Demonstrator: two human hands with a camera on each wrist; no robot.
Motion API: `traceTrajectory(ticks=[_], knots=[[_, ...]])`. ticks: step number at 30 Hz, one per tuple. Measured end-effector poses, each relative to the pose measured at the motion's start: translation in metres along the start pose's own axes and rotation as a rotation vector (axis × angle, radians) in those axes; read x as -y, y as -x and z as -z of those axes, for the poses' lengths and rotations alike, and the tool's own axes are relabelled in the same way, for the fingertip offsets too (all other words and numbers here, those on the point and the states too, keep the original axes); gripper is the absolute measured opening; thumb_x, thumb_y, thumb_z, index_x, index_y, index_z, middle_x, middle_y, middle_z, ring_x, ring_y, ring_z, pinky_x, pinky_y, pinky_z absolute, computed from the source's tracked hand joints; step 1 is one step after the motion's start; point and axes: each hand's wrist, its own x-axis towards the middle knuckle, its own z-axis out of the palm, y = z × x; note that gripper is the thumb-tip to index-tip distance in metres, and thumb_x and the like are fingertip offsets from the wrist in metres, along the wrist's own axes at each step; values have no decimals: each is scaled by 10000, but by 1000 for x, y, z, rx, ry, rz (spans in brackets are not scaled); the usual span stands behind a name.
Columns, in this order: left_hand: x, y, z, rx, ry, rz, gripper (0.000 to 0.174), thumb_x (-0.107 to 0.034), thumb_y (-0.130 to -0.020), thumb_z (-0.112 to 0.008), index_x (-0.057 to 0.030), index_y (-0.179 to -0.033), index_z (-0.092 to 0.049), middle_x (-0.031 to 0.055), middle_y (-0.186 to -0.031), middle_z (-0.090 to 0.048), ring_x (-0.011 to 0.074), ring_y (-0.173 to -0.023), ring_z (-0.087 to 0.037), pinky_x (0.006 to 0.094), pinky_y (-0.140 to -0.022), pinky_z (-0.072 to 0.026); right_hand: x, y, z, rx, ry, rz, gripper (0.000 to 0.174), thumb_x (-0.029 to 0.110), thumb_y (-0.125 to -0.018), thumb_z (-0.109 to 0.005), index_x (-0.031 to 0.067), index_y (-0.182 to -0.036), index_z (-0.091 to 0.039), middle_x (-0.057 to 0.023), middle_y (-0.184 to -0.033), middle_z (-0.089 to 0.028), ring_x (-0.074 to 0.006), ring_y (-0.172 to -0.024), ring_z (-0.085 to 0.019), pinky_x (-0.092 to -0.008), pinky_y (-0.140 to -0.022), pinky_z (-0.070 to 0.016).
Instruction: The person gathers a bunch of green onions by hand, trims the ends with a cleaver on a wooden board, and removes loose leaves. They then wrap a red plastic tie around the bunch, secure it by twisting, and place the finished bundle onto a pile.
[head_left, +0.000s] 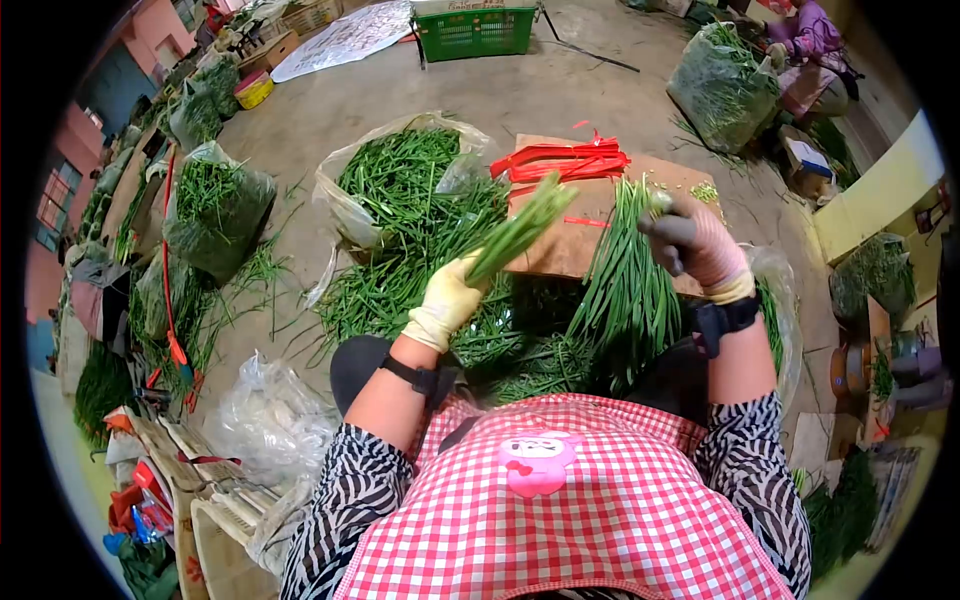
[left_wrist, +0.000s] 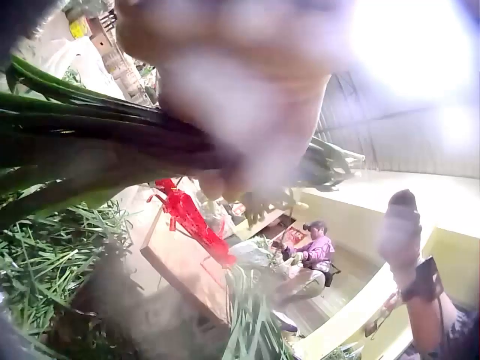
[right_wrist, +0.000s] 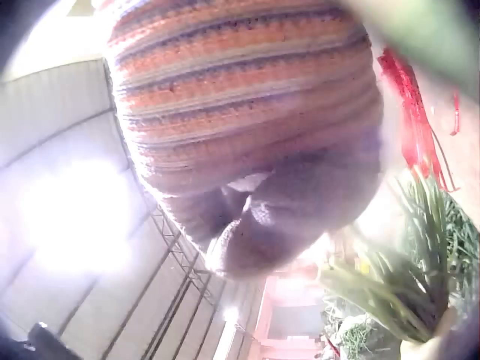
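Green stalk bundle point(head_left: 520, 232), raised and tilted, gripped by the curled fingers of your gloved left hand point(head_left: 446, 303). Your right hand point(head_left: 697, 242) has bent fingers; whether they pinch anything cannot be told. Below, long leaves point(head_left: 622, 290) drape over a board point(head_left: 550, 252) bearing red strips point(head_left: 565, 160). Farther off stands a green crate point(head_left: 475, 37).

High-roofed room with a dull, grey-brown floor point(head_left: 610, 95)
A pink wall point(head_left: 85, 150) with a barred window point(head_left: 53, 208) stands left, a pale yellow wall point(head_left: 890, 185) right; pale roof panels point(right_wrist: 60, 112) catch bright glare point(right_wrist: 79, 217).
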Motion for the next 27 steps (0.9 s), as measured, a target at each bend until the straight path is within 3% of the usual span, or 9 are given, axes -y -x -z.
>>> traceTrajectory(ticks=[1, 5, 8, 15, 18, 20, 22, 24, 27], knots=[[9, -2, -1, -34, 105, 29, 420, -16, -884, -664, -48, -1302, -678, 112, -1173, -750, 206, -1057, -707, 314, -941, -535, 1, 2, 15, 77, 172, -146, 364, 209, -887, -729, -29, -1160, -684, -63, -767, -680, -132, -644, -655, -262, -583, -522], [1, -4, 2, -12, 581, 224, 312, -46, -893, -709, -24, -1204, -714, 13, -1011, -737, 97, -795, -635, 261, -717, -513, -56, -11, 9, 225, 667, 37, 648, 165, -851, -762, -5, -1443, -561, -184, -1263, -718, -242, -1177, -676, -360, -1046, -511], [-19, -4, 6, 110, 787, 264, 330, -68, -893, -717, -10, -1218, -716, 3, -982, -729, 97, -759, -626, 255, -692, -505, -69, -33, -1, -6, 532, 99, 556, 282, -937, -693, -7, -1402, -599, -207, -1316, -691, -278, -1198, -674, -362, -1039, -508], [-36, -1, -7, 267, 764, 194, 445, -115, -898, -760, -19, -1320, -660, 53, -1194, -728, 103, -890, -649, 259, -768, -537, -78, -66, -54, 109, 299, 229, 680, 422, -1014, -577, -52, -1489, -471, -233, -1375, -645, -291, -1284, -608, -364, -1111, -432], [-33, -1, -33, 205, 639, 217, 382, -147, -934, -726, -37, -1287, -629, 84, -1166, -734, 160, -905, -685, 316, -808, -571, -97, -89, -87, -28, 280, 115, 667, 400, -927, -727, -48, -1385, -540, -225, -1224, -703, -302, -1105, -681, -400, -947, -540], [-31, -4, -52, 29, 5, 6, 401, -112, -882, -755, -50, -1265, -654, 132, -1133, -732, 263, -966, -719, 372, -839, -568, -108, -94, -116, -109, 95, 347, 700, 353, -874, -795, -38, -1385, -520, -205, -1172, -725, -304, -1016, -704, -400, -874, -568], [-16, -15, -72, 55, -605, -393, 507, -278, -880, -768, -19, -1285, -607, 227, -1159, -710, 385, -1046, -702, 458, -898, -567, -109, -96, -123, -207, 160, 193, 719, 372, -811, -842, -45, -1322, -556, -184, -1015, -759, -310, -888, -724, -406, -811, -587], [-60, -6, -71, 16, -253, 114, 542, -329, -881, -758, -14, -1288, -586, 268, -1182, -684, 417, -1039, -689, 474, -885, -567, -97, -96, -119, -328, 319, 113, 603, 390, -800, -832, -40, -1184, -657, -172, -941, -762, -272, -822, -728, -408, -757, -594], [-87, 2, -51, 168, -275, -38, 682, -375, -871, -783, 6, -1382, -539, 281, -1173, -686, 415, -1075, -684, 456, -927, -556, -108, -90, -96, -301, -131, 77, 418, 339, -823, -778, -7, -1052, -730, -137, -890, -762, -191, -749, -708, -356, -677, -581]])
